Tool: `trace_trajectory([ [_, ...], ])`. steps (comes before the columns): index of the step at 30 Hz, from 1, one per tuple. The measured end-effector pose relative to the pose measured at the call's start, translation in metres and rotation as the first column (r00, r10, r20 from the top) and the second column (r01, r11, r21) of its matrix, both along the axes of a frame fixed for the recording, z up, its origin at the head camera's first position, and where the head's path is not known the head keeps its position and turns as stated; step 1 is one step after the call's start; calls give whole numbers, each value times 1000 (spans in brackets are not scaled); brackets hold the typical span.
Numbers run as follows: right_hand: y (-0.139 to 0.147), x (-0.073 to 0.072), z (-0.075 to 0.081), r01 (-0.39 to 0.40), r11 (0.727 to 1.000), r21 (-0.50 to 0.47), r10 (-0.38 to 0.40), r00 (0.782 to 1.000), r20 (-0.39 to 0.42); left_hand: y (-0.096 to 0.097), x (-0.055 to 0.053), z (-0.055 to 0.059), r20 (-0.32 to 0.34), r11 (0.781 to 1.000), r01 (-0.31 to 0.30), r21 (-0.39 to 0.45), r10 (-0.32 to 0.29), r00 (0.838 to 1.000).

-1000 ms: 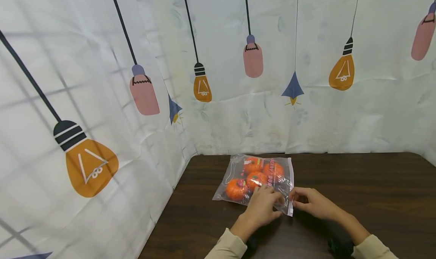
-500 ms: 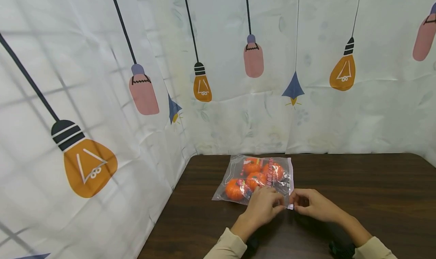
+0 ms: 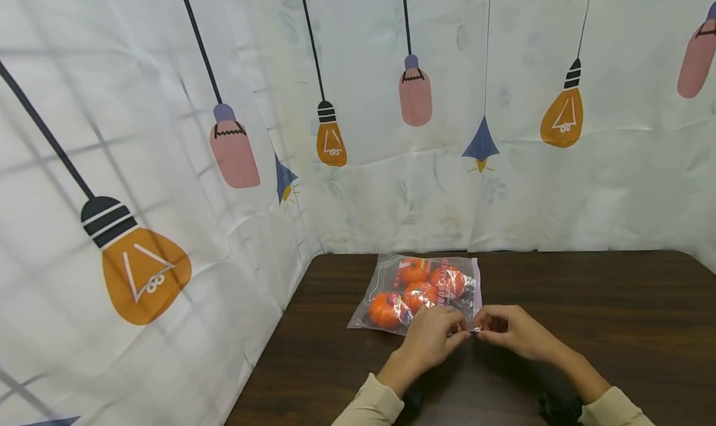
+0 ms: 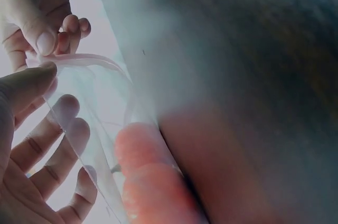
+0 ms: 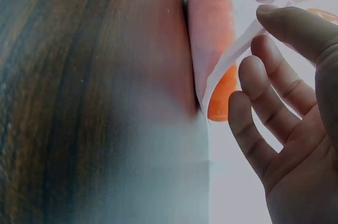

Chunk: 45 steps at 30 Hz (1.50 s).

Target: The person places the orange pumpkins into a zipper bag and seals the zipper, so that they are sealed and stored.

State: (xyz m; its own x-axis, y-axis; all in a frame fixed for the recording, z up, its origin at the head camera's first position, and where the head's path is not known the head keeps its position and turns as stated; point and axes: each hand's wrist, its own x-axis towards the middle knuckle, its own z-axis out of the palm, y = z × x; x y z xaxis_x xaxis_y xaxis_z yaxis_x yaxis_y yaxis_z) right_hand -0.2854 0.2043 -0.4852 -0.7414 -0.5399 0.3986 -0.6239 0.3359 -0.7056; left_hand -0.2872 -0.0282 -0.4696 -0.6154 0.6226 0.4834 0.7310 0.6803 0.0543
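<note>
A clear plastic zip bag (image 3: pixel 373 317) with pink printing and a pale pink zip strip (image 3: pixel 477 283) along its right side lies on the table. Inside are several ribbed orange balls like small pumpkins (image 3: pixel 386 310). My left hand (image 3: pixel 435 339) pinches the bag's near edge close to the corner between thumb and forefinger, its other fingers spread behind the clear film. Right beside it, my right hand (image 3: pixel 517 334) pinches the end of the strip at that same corner. In the right wrist view the strip (image 5: pixel 232 52) curves away from the thumb and fingertip.
The dark wooden table (image 3: pixel 615 308) reaches back to a white cloth wall (image 3: pixel 380 202) printed with hanging lamps. Another cloth (image 3: pixel 224 289) hangs along the table's left side. A dark object (image 3: pixel 559 407) shows beneath the right forearm.
The bag's near right corner has been drawn up and back, so its strip end sits higher between the fingertips. My right hand has shifted slightly with it; the left stays almost in place.
</note>
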Motion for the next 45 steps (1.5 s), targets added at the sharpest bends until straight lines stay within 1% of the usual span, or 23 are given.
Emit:
trace_trajectory([
  [10,-1,0,1,34,999,-11,-34,999,-26,0,2,3,-3,999,1,49,-1,1000],
  [20,-5,3,4,59,998,-18,-60,996,-61,-1,1,0,-75,992,11,122,-2,997],
  [27,-6,4,6,71,997,2,-71,995,-69,-1,2,3,-69,990,11,141,-2,998],
  [38,-5,3,6,96,995,36,-91,990,-106,-2,2,4,-92,989,26,145,-13,996],
  [42,-3,3,5,100,994,51,-94,989,-113,-2,2,5,-84,988,32,151,-20,996],
  [45,-2,2,5,120,990,72,-111,987,-117,-2,2,7,-79,985,40,166,-27,997],
])
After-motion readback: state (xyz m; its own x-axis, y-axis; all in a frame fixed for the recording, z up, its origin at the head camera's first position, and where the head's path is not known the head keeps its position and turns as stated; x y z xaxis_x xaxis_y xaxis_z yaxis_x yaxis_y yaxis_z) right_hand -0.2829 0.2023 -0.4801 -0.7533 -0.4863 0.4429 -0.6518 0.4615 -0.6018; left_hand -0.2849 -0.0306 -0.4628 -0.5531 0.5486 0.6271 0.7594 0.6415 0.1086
